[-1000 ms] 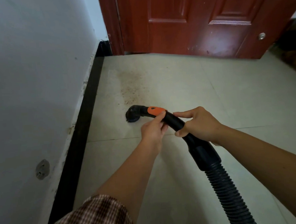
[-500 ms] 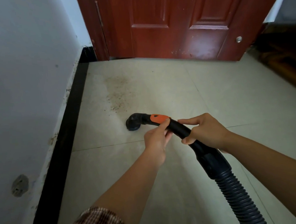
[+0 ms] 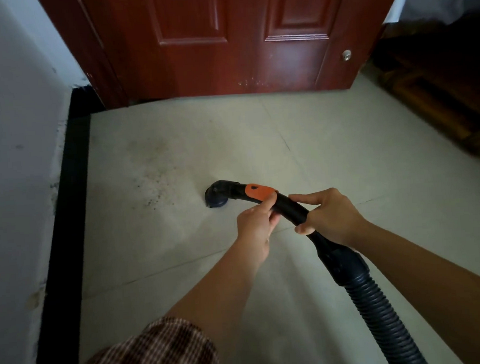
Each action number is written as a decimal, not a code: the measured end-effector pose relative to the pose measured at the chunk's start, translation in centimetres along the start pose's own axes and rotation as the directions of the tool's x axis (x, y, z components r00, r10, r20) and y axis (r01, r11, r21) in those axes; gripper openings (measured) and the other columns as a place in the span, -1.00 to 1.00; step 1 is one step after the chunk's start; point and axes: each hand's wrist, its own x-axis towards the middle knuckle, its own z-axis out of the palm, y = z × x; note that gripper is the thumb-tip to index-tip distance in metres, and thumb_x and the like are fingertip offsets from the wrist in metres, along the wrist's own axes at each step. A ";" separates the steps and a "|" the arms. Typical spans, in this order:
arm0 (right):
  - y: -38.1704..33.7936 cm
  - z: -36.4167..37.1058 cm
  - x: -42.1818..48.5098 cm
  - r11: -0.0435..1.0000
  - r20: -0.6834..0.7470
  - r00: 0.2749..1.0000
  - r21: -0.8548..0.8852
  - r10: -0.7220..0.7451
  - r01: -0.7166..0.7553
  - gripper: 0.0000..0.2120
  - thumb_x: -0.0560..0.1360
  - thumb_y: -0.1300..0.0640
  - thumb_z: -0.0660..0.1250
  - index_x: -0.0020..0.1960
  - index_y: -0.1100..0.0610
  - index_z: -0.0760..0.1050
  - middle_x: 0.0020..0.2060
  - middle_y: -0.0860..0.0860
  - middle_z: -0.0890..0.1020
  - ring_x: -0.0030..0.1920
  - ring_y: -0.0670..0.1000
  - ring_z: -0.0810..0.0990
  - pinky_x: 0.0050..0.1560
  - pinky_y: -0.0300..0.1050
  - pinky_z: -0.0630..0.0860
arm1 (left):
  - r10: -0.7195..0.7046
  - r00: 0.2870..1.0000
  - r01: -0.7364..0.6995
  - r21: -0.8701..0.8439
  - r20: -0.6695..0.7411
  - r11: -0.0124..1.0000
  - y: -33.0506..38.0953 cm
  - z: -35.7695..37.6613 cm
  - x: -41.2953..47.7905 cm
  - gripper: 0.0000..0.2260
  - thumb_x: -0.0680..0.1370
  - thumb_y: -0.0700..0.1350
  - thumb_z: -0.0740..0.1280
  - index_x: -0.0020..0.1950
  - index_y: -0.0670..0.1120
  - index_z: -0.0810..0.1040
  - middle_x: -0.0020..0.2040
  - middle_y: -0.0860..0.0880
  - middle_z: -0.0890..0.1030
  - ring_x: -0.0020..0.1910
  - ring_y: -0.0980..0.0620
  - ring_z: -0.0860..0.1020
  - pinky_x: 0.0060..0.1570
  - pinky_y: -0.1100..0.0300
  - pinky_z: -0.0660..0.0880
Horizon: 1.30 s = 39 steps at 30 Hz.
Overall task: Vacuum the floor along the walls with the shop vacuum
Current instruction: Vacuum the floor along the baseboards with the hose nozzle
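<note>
The fingers [image 3: 267,206] of the left hand [image 3: 253,228] pinch the black tube [image 3: 291,207] just behind its orange tab [image 3: 258,191], thumb on top and the rest tucked under. The right hand [image 3: 332,218] grips the same tube just to the right, curled round it with the index finger laid along the top and the thumb underneath. The two hands are close but apart.

The tube bends down at its far left end into a round nozzle [image 3: 217,195], which sits on the floor [image 3: 342,148]. Near the right hand the tube widens into a cuff and runs on as a ribbed hose [image 3: 379,313] out of the bottom right.

A patch of dark specks [image 3: 153,186] lies on the pale tiles left of the nozzle, between it and the black baseboard [image 3: 69,190] at the foot of the white wall [image 3: 14,138]. At the far side stands a red-brown door [image 3: 226,43] with a metal knob [image 3: 346,55]. Dark wooden furniture [image 3: 437,102] fills the far right. A checked sleeve [image 3: 159,353] shows at the near edge.
</note>
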 end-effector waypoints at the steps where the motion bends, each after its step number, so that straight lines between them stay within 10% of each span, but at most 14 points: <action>1: -0.2 -0.4 0.0 1.000 -0.002 1.000 -0.018 0.016 -0.016 -0.39 0.34 0.28 0.51 0.29 -0.18 0.55 -0.26 -0.03 0.66 -0.29 -0.08 0.63 -0.42 -0.36 0.39 | -0.017 1.000 0.017 -0.002 0.016 1.000 0.2 0.4 0.0 -0.90 0.52 -0.17 0.45 -0.03 -0.17 0.60 -0.06 -0.09 0.70 -0.20 0.15 0.66 0.19 0.21 0.53; 12: -3.8 -1.8 0.5 0.981 0.026 0.998 -0.188 0.062 -0.056 -0.36 0.41 0.24 0.48 0.41 -0.16 0.44 -0.08 0.02 0.63 -0.30 -0.12 0.59 -0.42 -0.34 0.38 | -0.111 0.993 0.109 0.031 0.048 0.994 3.2 1.6 0.1 -0.92 0.54 -0.19 0.42 -0.05 -0.20 0.59 -0.09 -0.11 0.68 -0.15 0.09 0.65 0.18 0.19 0.52; 39: -5.0 0.1 5.9 0.995 0.216 0.974 -0.058 -0.065 0.079 -0.39 0.38 0.32 0.49 0.35 -0.10 0.53 -0.37 -0.16 0.57 -0.32 -0.09 0.55 -0.21 -0.21 0.43 | 0.012 0.982 0.004 0.082 -0.191 0.997 4.9 -1.6 3.8 -0.83 0.44 -0.07 0.53 -0.14 -0.13 0.61 -0.29 0.00 0.71 -0.19 0.10 0.69 0.07 0.22 0.50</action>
